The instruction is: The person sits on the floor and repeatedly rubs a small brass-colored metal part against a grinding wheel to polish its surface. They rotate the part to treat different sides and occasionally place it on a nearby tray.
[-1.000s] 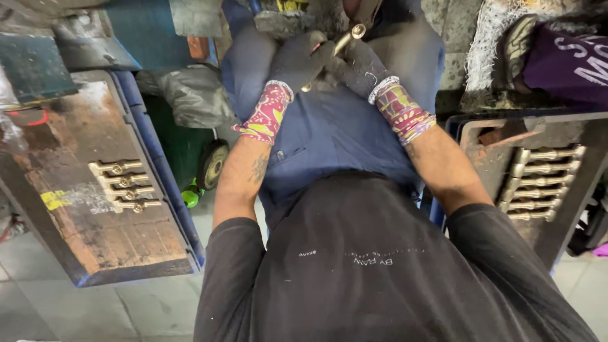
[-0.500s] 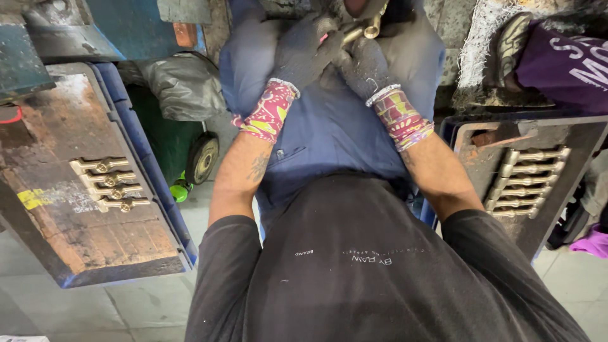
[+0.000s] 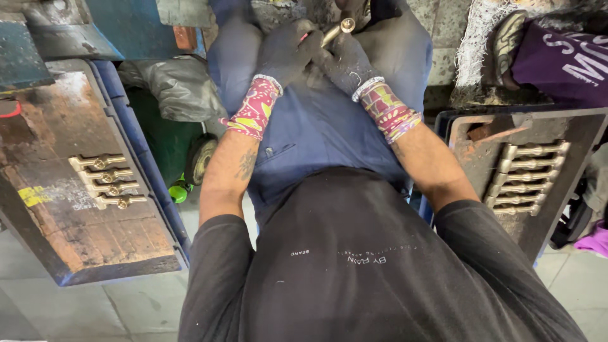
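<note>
Brass rod [image 3: 334, 33]: short, shiny, round-ended, tilted; gripped by gloved left hand [image 3: 288, 54] and right hand [image 3: 345, 61] above blue apron [image 3: 316, 126].

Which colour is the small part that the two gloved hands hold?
Brass-gold. The part shows best in the head view, between the left hand and right hand.

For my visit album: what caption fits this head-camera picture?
Gloved left hand and right hand grip a brass fitting, with rows of brass pieces on trays either side.
</note>
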